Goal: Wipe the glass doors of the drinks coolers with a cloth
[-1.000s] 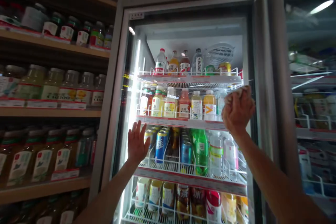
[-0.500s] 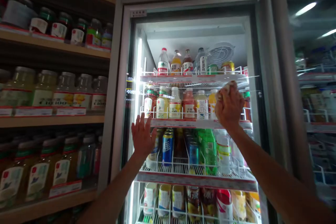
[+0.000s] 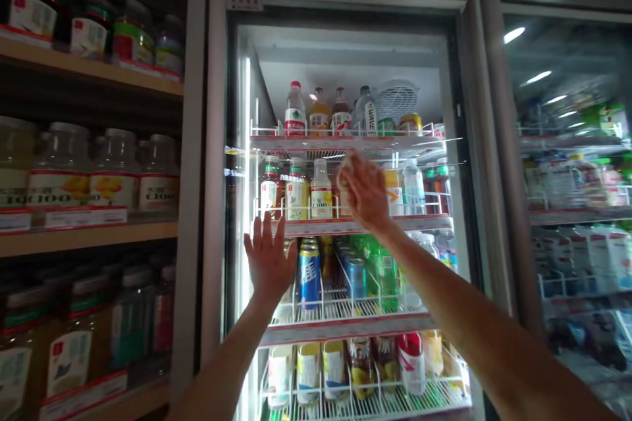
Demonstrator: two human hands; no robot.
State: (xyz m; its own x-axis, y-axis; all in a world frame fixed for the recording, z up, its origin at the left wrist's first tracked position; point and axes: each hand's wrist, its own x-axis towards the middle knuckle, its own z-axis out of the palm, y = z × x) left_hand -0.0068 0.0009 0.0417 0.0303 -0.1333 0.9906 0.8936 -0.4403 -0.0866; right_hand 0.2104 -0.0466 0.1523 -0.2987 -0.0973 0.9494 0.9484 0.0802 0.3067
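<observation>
A closed glass door point(image 3: 340, 46) of a lit drinks fridge fills the middle of the head view. Against its left part lies my left hand point(image 3: 269, 262), flat with the fingers spread, holding nothing. My right hand point(image 3: 368, 194) presses a pale crumpled cloth point(image 3: 347, 171) to the glass, at the height of the second shelf. The cloth is partly hidden by my fingers, and the hand is blurred. Behind the glass stand bottles, among them a pale-capped bottle point(image 3: 320, 191), and a blue can point(image 3: 309, 279) on the shelf below.
To the left, wooden shelves point(image 3: 93, 230) carry rows of bottled drinks. The grey door frame point(image 3: 195, 164) stands between them and the fridge. On the right is another glass fridge door point(image 3: 567, 99) with reflected lights, beyond a thick vertical metal handle point(image 3: 503, 164).
My right hand has swept left across the glass with the cloth, from the right side to near the middle. My left hand stays on the glass. The view has shifted slightly right.
</observation>
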